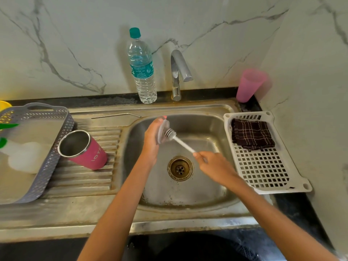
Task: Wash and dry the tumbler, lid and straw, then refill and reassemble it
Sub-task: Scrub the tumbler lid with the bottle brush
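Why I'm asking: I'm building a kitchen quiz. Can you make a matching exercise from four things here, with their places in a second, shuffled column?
Things:
1. tumbler
2. straw
3. checked cloth
4. lid

Places:
A. in the white basket
B. held in the left hand over the sink
C. on its side on the ribbed drainboard
D. flat on the steel ledge behind the drainboard

Pairs: 1-C, 2-D, 3-A, 4-B.
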Tool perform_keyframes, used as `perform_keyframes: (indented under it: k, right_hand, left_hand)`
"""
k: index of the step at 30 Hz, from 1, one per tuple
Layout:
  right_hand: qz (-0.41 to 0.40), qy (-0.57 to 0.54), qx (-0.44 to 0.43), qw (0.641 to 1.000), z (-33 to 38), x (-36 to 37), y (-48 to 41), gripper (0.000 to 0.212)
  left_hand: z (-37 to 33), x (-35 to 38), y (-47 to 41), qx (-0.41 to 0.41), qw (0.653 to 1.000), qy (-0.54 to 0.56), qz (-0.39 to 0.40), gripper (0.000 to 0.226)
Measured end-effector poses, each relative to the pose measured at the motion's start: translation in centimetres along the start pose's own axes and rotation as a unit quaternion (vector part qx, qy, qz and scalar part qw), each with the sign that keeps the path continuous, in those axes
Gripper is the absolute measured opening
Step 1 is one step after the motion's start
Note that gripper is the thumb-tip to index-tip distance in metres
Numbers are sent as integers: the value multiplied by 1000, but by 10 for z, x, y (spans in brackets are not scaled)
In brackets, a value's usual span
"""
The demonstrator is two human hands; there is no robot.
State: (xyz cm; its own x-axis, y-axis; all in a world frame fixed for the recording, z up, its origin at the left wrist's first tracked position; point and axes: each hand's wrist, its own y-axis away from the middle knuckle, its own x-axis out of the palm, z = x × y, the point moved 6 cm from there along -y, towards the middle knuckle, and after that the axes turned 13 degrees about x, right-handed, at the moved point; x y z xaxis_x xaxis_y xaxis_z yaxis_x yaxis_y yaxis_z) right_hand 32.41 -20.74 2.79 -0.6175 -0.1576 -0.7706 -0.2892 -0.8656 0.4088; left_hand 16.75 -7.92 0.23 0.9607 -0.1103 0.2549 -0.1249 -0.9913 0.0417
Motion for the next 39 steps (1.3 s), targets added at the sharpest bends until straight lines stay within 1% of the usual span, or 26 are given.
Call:
perform_keyframes:
  k: [2, 3, 6, 9, 11, 13, 15, 18, 19, 21, 23, 26, 27, 29, 31, 33, 35, 37, 39]
  right_hand:
    - [3, 11, -19, 1000, 5, 10, 12, 35]
    - [0, 7, -28, 1000, 6, 8, 15, 34]
    - [-34, -9, -23, 999, 4, -13, 5, 30]
    - [-41, 8, -5, 999, -5, -18, -7, 36]
    - [-15, 27, -15, 999, -3, -5, -2, 37]
    - [0, 47, -45, 998, 4, 6, 10, 34]
    - [-12, 48, -70, 996, 11, 2, 17, 32]
    - [-52, 28, -62, 996, 8, -20, 3, 32]
    - [-63, 26, -47, 997, 5, -26, -3, 34]
    - [-66, 36, -26, 997, -1, -23, -6, 38]
    - [-55, 69, -42, 995, 4, -11, 1, 38]
    - [-75, 113, -91, 987, 14, -3, 13, 37]
    - [-89, 118, -95, 984, 15, -7, 12, 38]
    - [-108, 124, -82, 983, 13, -17, 1, 38]
    - [-116, 116, -54, 985, 7, -25, -10, 39]
    - [-107, 119, -46, 986, 5, -20, -9, 40]
    - [-101, 154, -75, 980, 12, -9, 2, 40]
    - [-114, 181, -112, 970, 20, -7, 12, 40]
    - [-134, 191, -118, 965, 22, -18, 8, 39]
  left_hand:
    - [-2, -5, -2, -6, 1000, -4, -30, 57]
    - [-3, -6, -3, -10, 999, -9, -30, 57]
    - [-2, -5, -1, -18, 999, -26, 13, 48]
    - [3, -9, 1, -25, 997, -46, 52, 46]
    - [1, -10, 3, -15, 998, -39, 57, 50]
    - [-4, -13, 2, 12, 999, -36, 28, 57]
    - [-6, -15, 0, 15, 999, -42, 9, 62]
    - [-5, -14, 0, -7, 997, -58, 42, 70]
    - [-5, -13, 0, -7, 996, -59, 63, 69]
    - [-9, -8, 0, 9, 995, -43, 92, 59]
    - [-10, -7, -3, 16, 997, -17, 72, 50]
    - [-1, -13, -9, -10, 999, -34, 19, 50]
    - [2, -13, -9, -22, 998, -45, 23, 51]
    - [6, -12, -8, -34, 997, -47, 54, 47]
    - [5, -9, -7, -33, 996, -3, 81, 39]
    - [-1, -6, -10, -18, 996, 38, 81, 34]
    - [-3, -9, -14, -11, 997, 45, 62, 34]
    - [2, -12, -15, -27, 998, 39, 46, 34]
    - [6, -11, -11, -36, 997, 25, 56, 34]
